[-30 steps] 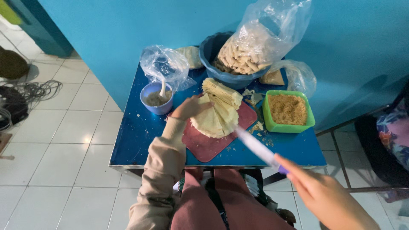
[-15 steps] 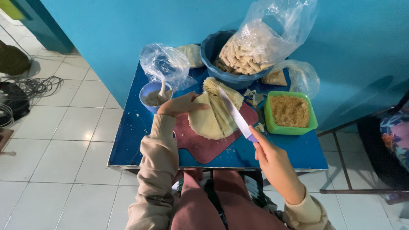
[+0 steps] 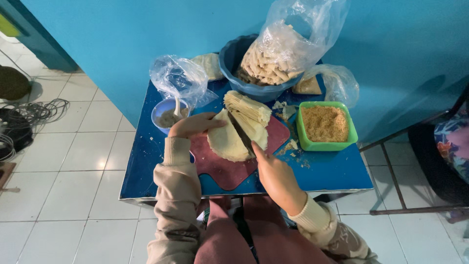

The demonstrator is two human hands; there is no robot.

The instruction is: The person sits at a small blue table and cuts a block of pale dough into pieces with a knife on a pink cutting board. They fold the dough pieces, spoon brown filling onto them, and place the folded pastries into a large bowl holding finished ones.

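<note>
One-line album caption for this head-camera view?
Right hand draws a knife across pale wrappers steadied by left hand on a red board.

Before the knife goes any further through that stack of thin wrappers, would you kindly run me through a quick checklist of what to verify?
1. Right hand grips the knife firmly: ok.
2. Blade lies across the stack of wrappers: ok.
3. Left hand steadies the stack at its left edge, fingers off the blade line: ok.
4. Stack sits wholly on the red cutting board: cannot tell; the folded upper part reaches the board's far edge.
5. Green tub of crumbs stands apart from the cut: ok.
6. Small bowl with spoon close by the left hand, at risk of a knock: not ok.
</note>
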